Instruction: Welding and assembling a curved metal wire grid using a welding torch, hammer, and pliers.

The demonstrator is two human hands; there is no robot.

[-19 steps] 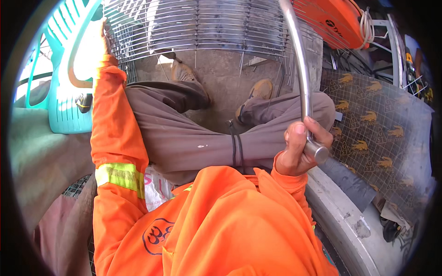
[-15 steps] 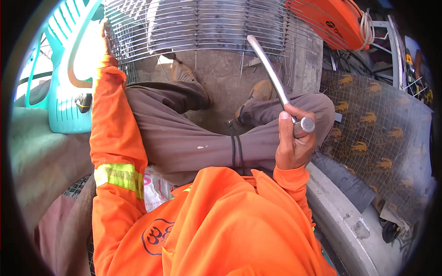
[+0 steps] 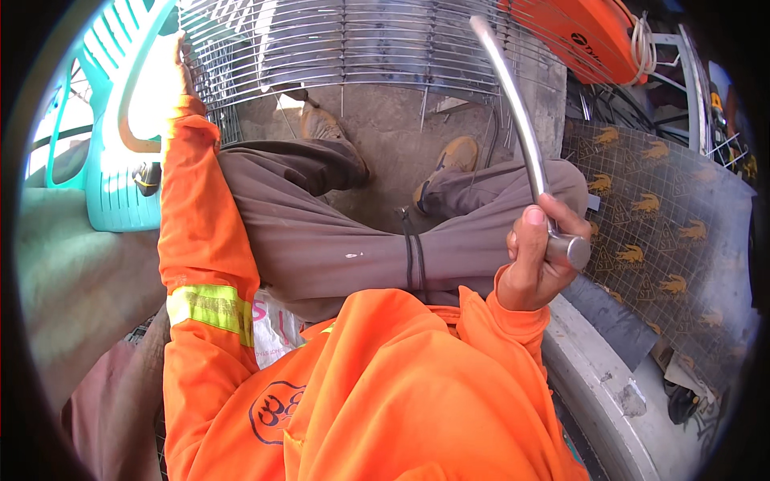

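Observation:
My right hand (image 3: 539, 255), at the right above my knee, is wrapped round a silvery metal bar (image 3: 513, 104). Its thick round end sticks out by my fingers, and the long shaft slants up and away, its far tip over the wire grid (image 3: 345, 50). At the far left, my left hand (image 3: 184, 70) is at the side edge of that grid and appears to hold it. Bright glare partly washes out its fingers. The grid of thin metal rods lies in front of my feet, with several rod ends sticking out toward me.
A green plastic chair (image 3: 124, 192) stands close on the left. An orange case (image 3: 589, 48) with a pale coiled cord (image 3: 644, 52) is at the far right. Beside my right knee lies a dark printed sheet (image 3: 658, 216), next to a pale ledge (image 3: 597, 377). My boots (image 3: 455, 156) rest on the ground.
My right hand has moved right and slightly nearer to me with the bar. The bar's far tip has swung up and right across the grid. My left hand has stayed put.

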